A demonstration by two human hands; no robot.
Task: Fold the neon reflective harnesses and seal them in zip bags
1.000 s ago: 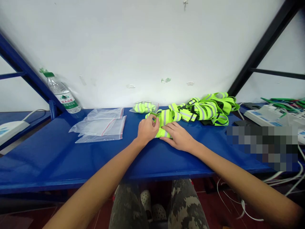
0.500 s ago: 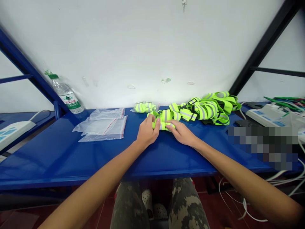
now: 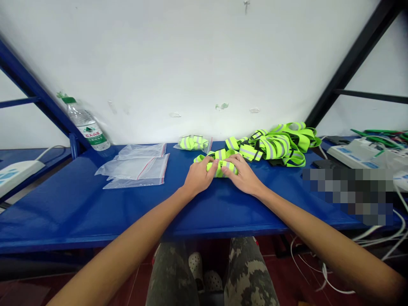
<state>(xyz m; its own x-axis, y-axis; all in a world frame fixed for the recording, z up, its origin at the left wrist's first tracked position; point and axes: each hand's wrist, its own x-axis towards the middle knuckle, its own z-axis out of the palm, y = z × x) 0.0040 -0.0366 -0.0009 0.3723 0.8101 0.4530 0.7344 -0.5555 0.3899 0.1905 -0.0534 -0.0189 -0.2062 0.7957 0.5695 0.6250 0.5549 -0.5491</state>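
Observation:
Between my hands is a neon-yellow reflective strap (image 3: 219, 168) with silver-grey bands, partly rolled or folded into a bundle on the blue table. My left hand (image 3: 201, 173) is closed on the bundle's left end, thumb on the near side. My right hand (image 3: 241, 173) grips the right end the same way. Loose strap lies just behind the bundle; my fingers hide part of it. Behind and to the right is a pile of similar straps (image 3: 277, 144) with black buckles. A clear bag holding a folded strap (image 3: 193, 143) lies near the wall.
Several flat clear zip bags (image 3: 137, 166) with red seal lines lie on the left of the blue table (image 3: 79, 204). A water bottle (image 3: 89, 127) leans in the back left corner. Power strips (image 3: 350, 155) and cables are at the right; a blurred patch covers items there.
The strap bundle looks thicker and more of it shows between my thumbs. The loose strap behind it sits lower and flatter. Both hands stay on it.

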